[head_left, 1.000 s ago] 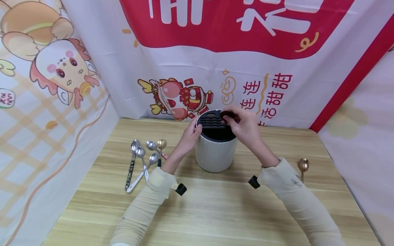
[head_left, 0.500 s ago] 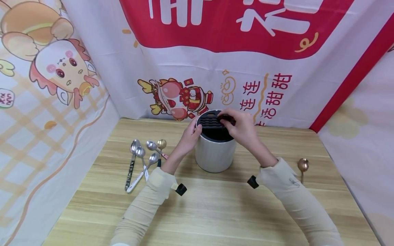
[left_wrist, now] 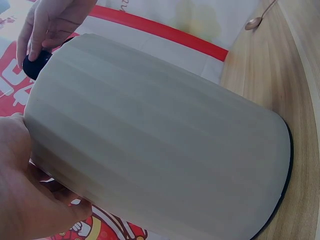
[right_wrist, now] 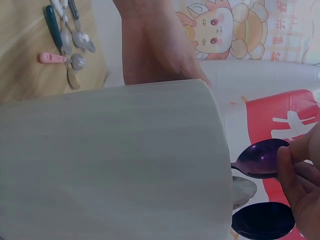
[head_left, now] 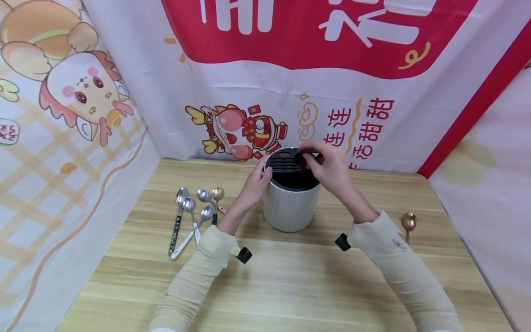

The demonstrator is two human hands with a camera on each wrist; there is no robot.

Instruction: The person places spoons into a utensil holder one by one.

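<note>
A whitish ribbed cylindrical utensil holder [head_left: 289,210] with a black slotted top stands upright on the table. My left hand [head_left: 254,185] grips its left side at the rim, thumb over the edge. My right hand [head_left: 332,168] pinches the bowl of a dark purple spoon [right_wrist: 262,159] between thumb and fingers, above the holder's right rim. In the right wrist view that spoon's neck runs down behind the rim, its handle hidden. A silver spoon bowl [right_wrist: 245,192] and a dark spoon bowl [right_wrist: 263,221] also stick out of the top there.
Several spoons lie left of the holder, among them a black-patterned one [head_left: 176,230], a white-handled one [head_left: 182,244] and a gold one [head_left: 217,193]. One copper spoon [head_left: 408,222] lies at the right, partly behind the right sleeve. A printed cloth [head_left: 232,83] hangs behind the table.
My right hand shifts slightly left over the holder's top, then back right, still pinching the dark spoon. The left hand and the holder stay in place.
</note>
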